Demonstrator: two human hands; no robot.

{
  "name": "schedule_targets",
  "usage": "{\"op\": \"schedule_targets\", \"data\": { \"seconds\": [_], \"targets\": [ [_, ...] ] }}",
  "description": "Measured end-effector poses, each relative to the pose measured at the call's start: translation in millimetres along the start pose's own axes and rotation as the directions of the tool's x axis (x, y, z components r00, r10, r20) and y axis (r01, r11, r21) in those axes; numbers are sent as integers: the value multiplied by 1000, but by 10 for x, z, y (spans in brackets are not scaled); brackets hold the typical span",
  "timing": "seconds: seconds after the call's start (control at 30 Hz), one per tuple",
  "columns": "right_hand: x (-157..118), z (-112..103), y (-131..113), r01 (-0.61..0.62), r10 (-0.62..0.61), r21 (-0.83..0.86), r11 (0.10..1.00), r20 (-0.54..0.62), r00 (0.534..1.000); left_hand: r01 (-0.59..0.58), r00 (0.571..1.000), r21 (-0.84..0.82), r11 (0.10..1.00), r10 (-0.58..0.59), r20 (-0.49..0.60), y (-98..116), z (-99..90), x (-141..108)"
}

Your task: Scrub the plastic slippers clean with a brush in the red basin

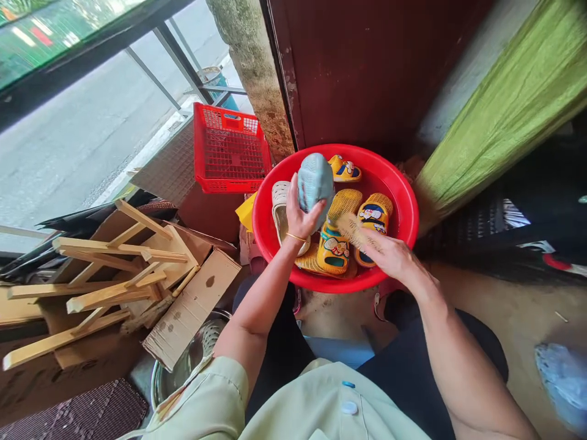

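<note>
Clearly the biggest thing about the red basin [408,205] is the dark maroon panel [367,67] standing behind it. A green cloth [504,110] hangs slantwise to the basin's right, and an upturned wooden stool [177,244] lies to its left, legs pointing away from it. The basin itself sits in front of the person, whose knees are spread at its near side. Just beyond its left rim is a red crate [233,183], smaller and open-topped; nearer the person on that same side, a cardboard flap [192,305] leans out below the stool.

Over the left half of the basin, the left grip [300,217] is closed around a pale blue-grey shoe [316,174], raised above the rest of the footwear. Beneath it, along the basin's left wall, lies a whitish clog [280,194]. Yellow slippers [334,252] with cartoon figures fill the middle, back and right of the basin. Smallest comes the bristled brush [355,233], grasped by the right grip [398,260] above the basin's right half; whether its bristles touch the slippers I can't tell.
</note>
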State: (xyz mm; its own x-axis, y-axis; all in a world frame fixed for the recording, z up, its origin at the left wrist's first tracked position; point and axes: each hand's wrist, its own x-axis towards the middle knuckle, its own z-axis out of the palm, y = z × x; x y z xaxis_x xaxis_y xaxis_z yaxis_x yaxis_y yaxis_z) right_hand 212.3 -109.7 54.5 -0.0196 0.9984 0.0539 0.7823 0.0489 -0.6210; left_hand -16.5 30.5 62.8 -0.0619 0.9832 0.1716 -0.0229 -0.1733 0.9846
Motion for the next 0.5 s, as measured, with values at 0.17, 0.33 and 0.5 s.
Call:
{"op": "schedule_targets", "data": {
  "seconds": [0.17, 0.33, 0.5],
  "targets": [
    [-82, -197, 110, -31, 19, -63, 998, -175, 984, -180, 981, 127, 975, 169, 93, 107, 91, -36],
    [-66, -200, 12, -23, 11, -80, 997, -153, 988, -122, 989, 81, 989, 114, 93, 105, 216, 3],
    [-33, -207, -25, -31, 17, -99, 995, -134, 991, -67, 997, 74, 995, 64, 35, 67, 218, 40]
  ]
}}
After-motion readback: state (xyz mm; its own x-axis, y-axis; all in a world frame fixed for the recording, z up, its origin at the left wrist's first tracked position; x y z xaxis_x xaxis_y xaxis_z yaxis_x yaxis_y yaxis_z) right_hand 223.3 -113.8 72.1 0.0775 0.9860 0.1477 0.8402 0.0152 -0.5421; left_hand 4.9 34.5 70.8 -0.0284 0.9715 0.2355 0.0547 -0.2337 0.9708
